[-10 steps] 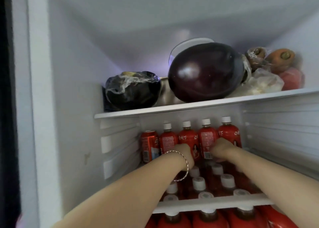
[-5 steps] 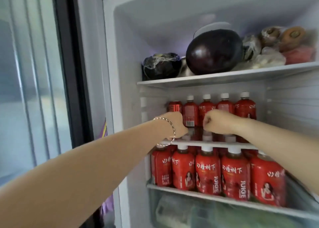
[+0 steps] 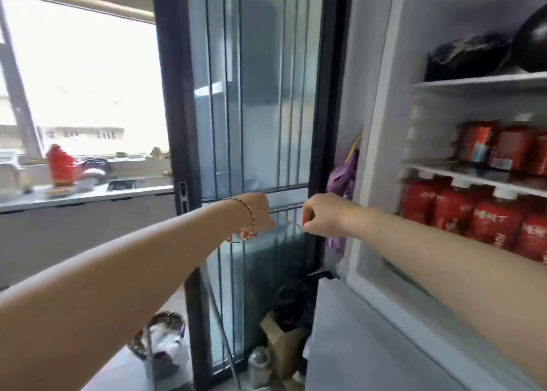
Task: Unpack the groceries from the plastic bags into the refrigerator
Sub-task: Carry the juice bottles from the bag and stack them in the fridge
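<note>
Refrigerator (image 3: 380, 118) now off right, left hand (image 3: 258, 213) and right hand (image 3: 321, 216) withdrawn before glass door (image 3: 251, 94), fingers curled, any hold unclear.

Both bare forearms reach forward from the near edge and converge toward the middle, held roughly level. The left grip (image 3: 258, 213) shows its back, wrist bent a little. Its fingers curl down and away, mostly hidden, so what they do is unclear. The right grip (image 3: 321, 216) is balled in a loose fist, thumb pressed against the forefinger, knuckles facing left. The two grips are near each other, not touching.
</note>
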A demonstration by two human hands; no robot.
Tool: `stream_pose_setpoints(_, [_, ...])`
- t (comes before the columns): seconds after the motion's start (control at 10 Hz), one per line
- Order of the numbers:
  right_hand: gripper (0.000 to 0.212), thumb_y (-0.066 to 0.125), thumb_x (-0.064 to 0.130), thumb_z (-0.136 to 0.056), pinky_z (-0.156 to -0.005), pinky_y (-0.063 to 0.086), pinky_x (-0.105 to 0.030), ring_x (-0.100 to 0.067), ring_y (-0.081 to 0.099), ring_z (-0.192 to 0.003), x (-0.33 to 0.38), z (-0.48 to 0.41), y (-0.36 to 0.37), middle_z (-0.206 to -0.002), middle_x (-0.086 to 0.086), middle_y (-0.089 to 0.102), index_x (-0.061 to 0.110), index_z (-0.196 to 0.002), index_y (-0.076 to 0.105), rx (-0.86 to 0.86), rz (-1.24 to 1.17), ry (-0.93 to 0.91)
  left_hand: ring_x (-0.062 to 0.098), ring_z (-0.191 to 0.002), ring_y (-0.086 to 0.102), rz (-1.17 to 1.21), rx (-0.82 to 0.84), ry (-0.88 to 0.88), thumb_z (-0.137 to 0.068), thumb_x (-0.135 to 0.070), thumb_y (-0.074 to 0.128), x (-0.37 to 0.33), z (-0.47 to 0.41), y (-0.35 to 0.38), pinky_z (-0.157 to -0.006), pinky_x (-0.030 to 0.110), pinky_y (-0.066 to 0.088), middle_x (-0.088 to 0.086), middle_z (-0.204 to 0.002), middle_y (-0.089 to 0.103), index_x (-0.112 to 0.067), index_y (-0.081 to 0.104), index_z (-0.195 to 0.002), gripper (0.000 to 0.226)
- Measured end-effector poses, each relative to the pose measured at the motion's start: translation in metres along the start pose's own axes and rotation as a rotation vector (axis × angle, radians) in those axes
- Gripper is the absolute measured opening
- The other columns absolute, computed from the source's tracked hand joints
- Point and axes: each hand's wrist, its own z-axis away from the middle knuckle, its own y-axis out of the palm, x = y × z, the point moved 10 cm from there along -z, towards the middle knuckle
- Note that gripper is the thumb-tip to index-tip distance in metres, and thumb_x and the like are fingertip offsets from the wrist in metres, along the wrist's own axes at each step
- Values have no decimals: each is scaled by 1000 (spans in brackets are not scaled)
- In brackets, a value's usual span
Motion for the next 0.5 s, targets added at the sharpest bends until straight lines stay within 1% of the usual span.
stream_pose_setpoints(0.1, [20, 49, 16, -84, -65, 53, -31, -19, 62, -61, 95, 10, 49, -77, -7, 69, 11, -92, 66, 89, -32, -150, 18, -52, 54, 25, -58, -199, -88, -27, 49, 94, 75, 16, -51, 22, 44, 3, -65, 59, -10, 55, -67, 28])
stream_pose_setpoints(0.2, [20, 49, 15, -87, -54, 49, -23, -10, 61, -51, 211, 40, 110, -66, 1, 66, 12, -96, 67, 204, -61, -319, 17, -55, 56, 115, -62, -411, -87, -28, 53, 194, 184, 48, -53, 23, 46, 1, -62, 58, -12, 53, -67, 25])
stream_pose_setpoints(0.3, [20, 53, 16, -86, -67, 57, -27, -16, 68, -72, 315, 77, 164, -87, -2, 70, 14, -98, 69, 272, -67, -460, 24, -78, 67, 161, -20, -604, -86, -28, 51, 269, 296, 79, -68, 28, 51, 6, -84, 69, -14, 56, -77, 17])
stream_pose_setpoints(0.4, [28, 48, 12, -85, -78, 55, -27, -22, 68, -91, 444, 144, 220, -102, -7, 71, 10, -103, 70, 372, 15, -647, 27, -93, 65, 154, 22, -822, -86, -27, 50, 345, 437, 105, -79, 32, 50, 11, -99, 68, -13, 60, -83, 17])
stream_pose_setpoints(0.5, [29, 49, 14, -90, -84, 53, -31, -25, 65, -98, 554, 222, 260, -110, -11, 68, 7, -113, 65, 470, 78, -811, 28, -103, 59, 132, 73, -1045, -85, -26, 50, 395, 569, 127, -86, 33, 48, 11, -111, 64, -12, 62, -98, 22])
